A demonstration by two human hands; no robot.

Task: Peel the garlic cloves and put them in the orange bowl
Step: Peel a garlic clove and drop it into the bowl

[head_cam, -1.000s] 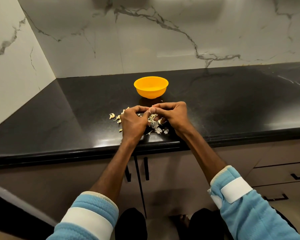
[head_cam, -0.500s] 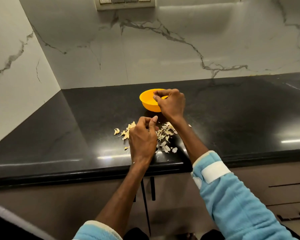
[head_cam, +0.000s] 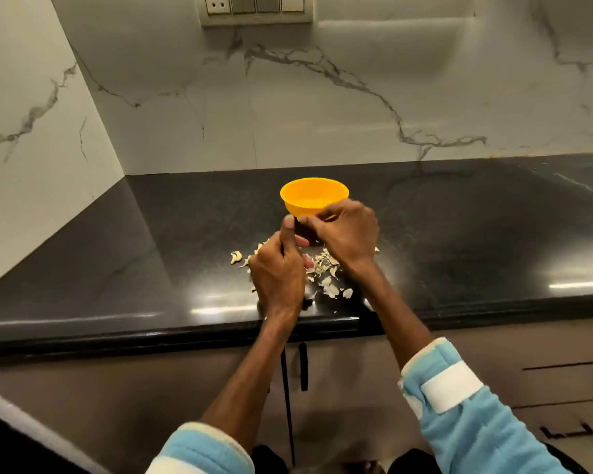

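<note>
Bowl: the orange bowl (head_cam: 314, 195) is standing upright on the black worktop (head_cam: 151, 254), well back from its front edge. What is lying inside it is not showing clearly.

Right hand: the right hand (head_cam: 344, 234) is hovering just in front of the bowl, covering part of its near rim on the right. Its fingers are curling inward and its fingertips (head_cam: 308, 222) are pinching together just below the bowl's front wall. Whether a clove is sitting between them I cannot tell.

Left hand: the left hand (head_cam: 277, 271) is sitting in front of the bowl, nearer the person than the right hand, with its back facing the camera. Its fingers are curling under and its thumb (head_cam: 288, 230) is pointing up toward the bowl, its tip just beside the right fingertips. Whether it is gripping anything I cannot tell.

Peels: pale peels (head_cam: 326, 268) are lying scattered on the worktop in front of the bowl, under and between both hands.

Piece: one curved pale piece (head_cam: 236, 257) is lying apart, in front of the bowl and to its left. Whether it is a clove or a peel I cannot tell.

Sleeves: light-blue sleeves (head_cam: 486, 436) are covering the forearms, far in front of the bowl.

Switch panel: a switch panel (head_cam: 255, 8) is sitting on the marble wall behind and above the bowl.
</note>
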